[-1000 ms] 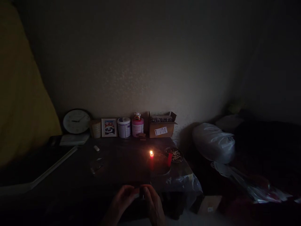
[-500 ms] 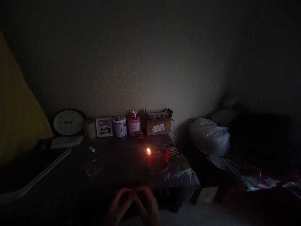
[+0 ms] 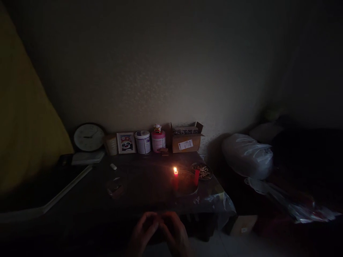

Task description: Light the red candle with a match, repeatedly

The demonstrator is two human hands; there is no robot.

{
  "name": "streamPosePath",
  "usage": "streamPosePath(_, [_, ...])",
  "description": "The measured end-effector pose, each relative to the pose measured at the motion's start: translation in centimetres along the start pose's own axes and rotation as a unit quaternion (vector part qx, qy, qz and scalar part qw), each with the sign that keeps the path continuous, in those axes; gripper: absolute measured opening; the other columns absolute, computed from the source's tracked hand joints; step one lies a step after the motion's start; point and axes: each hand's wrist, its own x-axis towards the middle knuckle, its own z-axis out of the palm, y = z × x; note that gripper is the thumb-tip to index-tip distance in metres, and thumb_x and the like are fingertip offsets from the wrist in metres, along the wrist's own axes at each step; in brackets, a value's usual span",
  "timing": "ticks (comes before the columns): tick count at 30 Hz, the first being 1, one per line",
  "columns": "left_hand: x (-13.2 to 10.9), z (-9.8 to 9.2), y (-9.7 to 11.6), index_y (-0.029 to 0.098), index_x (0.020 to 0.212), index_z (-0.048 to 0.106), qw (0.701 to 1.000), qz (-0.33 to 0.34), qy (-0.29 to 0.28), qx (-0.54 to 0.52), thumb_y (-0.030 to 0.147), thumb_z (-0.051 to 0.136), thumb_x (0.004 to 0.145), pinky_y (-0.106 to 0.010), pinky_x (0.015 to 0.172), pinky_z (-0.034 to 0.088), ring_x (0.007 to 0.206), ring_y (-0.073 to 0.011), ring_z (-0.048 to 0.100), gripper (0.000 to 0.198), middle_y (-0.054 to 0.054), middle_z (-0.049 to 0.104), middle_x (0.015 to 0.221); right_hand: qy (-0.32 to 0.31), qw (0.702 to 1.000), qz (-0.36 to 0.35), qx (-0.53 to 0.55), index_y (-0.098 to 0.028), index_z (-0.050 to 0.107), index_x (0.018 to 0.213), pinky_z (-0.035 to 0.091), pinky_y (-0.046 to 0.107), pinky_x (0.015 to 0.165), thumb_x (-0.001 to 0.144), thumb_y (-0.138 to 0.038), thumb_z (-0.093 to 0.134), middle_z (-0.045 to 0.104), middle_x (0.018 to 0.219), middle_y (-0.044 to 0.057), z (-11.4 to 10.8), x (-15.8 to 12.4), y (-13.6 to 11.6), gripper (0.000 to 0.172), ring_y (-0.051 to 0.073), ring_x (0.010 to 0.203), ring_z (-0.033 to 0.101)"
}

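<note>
My left hand (image 3: 144, 230) and my right hand (image 3: 175, 232) meet at the fingertips, just off the table's front edge. Both have thumb and fingers curled into a pinch; whatever lies between them is too dark to make out. Beyond them on the table burns a red candle (image 3: 176, 180), upright by the rim of a round dish (image 3: 187, 193). A second red candle (image 3: 196, 177), unlit, leans slightly at the dish's right side. Behind it sits a dark bowl (image 3: 211, 175) holding many matchsticks (image 3: 204, 172).
Along the wall stand a clock (image 3: 89, 137), a panda picture (image 3: 126, 143), a white tin (image 3: 143, 142), a pink-lidded tin (image 3: 159, 142) and an open cardboard box (image 3: 186, 144). A small packet (image 3: 115, 189) lies left on the dark table (image 3: 144, 185). White plastic bags (image 3: 248, 155) are at right.
The whole scene has shifted slightly right in view as the head turned left. My hands keep the same pinched pose together, and the candle flame still burns.
</note>
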Motion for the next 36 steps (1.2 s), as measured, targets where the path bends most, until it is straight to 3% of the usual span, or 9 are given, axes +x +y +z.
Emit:
streamPosePath(3, [0.6, 0.0, -1.1, 0.021, 0.076, 0.062, 0.999, 0.032, -0.001, -0.009, 0.044, 0.070, 0.061, -0.030, 0.075, 0.048, 0.081, -0.0236, 0.063, 0.029, -0.002, 0.068, 0.076, -0.012, 1.000, -0.008, 0.015, -0.022, 0.061, 0.091, 0.047, 0.023, 0.073, 0.085, -0.040, 0.051, 0.064, 0.087, 0.003, -0.2, 0.1, -0.2, 0.021, 0.017, 0.081, 0.061])
streamPosePath(8, [0.8, 0.1, -1.9, 0.020, 0.080, 0.060, 0.999, 0.054, 0.004, 0.002, 0.043, 0.066, 0.067, -0.031, 0.075, 0.046, 0.082, -0.0226, 0.061, 0.027, -0.003, 0.066, 0.079, -0.031, 0.999, 0.004, 0.025, -0.021, 0.060, 0.091, 0.048, 0.022, 0.072, 0.084, -0.046, 0.050, 0.065, 0.086, 0.003, -0.2, 0.2, 0.1, 0.028, 0.017, 0.081, 0.062])
streamPosePath(15, [1.0, 0.0, -3.0, 0.020, 0.085, 0.058, 0.999, 0.037, -0.012, -0.004, 0.045, 0.064, 0.068, -0.029, 0.074, 0.045, 0.081, -0.0199, 0.060, 0.031, -0.002, 0.064, 0.081, 0.012, 0.999, 0.013, 0.039, -0.021, 0.061, 0.083, 0.048, 0.021, 0.069, 0.080, -0.051, 0.052, 0.066, 0.079, 0.002, 0.1, 0.2, 0.7, 0.032, 0.016, 0.074, 0.063])
streamPosePath(20, [1.3, 0.0, -3.7, 0.020, 0.086, 0.059, 0.999, 0.034, -0.008, -0.008, 0.047, 0.065, 0.067, -0.030, 0.076, 0.045, 0.083, -0.0208, 0.059, 0.034, -0.002, 0.064, 0.082, -0.020, 0.999, 0.020, 0.023, -0.020, 0.063, 0.084, 0.048, 0.022, 0.068, 0.080, -0.049, 0.054, 0.067, 0.079, 0.003, -0.3, 0.3, 0.8, 0.031, 0.017, 0.075, 0.063])
streamPosePath(27, [1.3, 0.1, -3.9, 0.020, 0.086, 0.058, 0.999, 0.038, -0.015, -0.028, 0.046, 0.064, 0.068, -0.029, 0.074, 0.043, 0.081, -0.0186, 0.058, 0.032, -0.001, 0.062, 0.081, 0.009, 0.999, 0.030, 0.031, -0.021, 0.065, 0.078, 0.047, 0.021, 0.066, 0.078, -0.052, 0.054, 0.066, 0.074, 0.001, -0.2, 0.2, 0.5, 0.033, 0.016, 0.071, 0.063])
streamPosePath(36, [1.5, 0.1, -4.4, 0.020, 0.085, 0.057, 0.999, 0.028, -0.011, -0.022, 0.046, 0.065, 0.068, -0.028, 0.072, 0.043, 0.079, -0.0181, 0.057, 0.032, 0.000, 0.062, 0.079, -0.028, 0.999, 0.034, 0.008, -0.020, 0.065, 0.081, 0.049, 0.021, 0.069, 0.080, -0.050, 0.052, 0.067, 0.079, 0.003, -0.8, 0.3, 0.2, 0.033, 0.018, 0.077, 0.063])
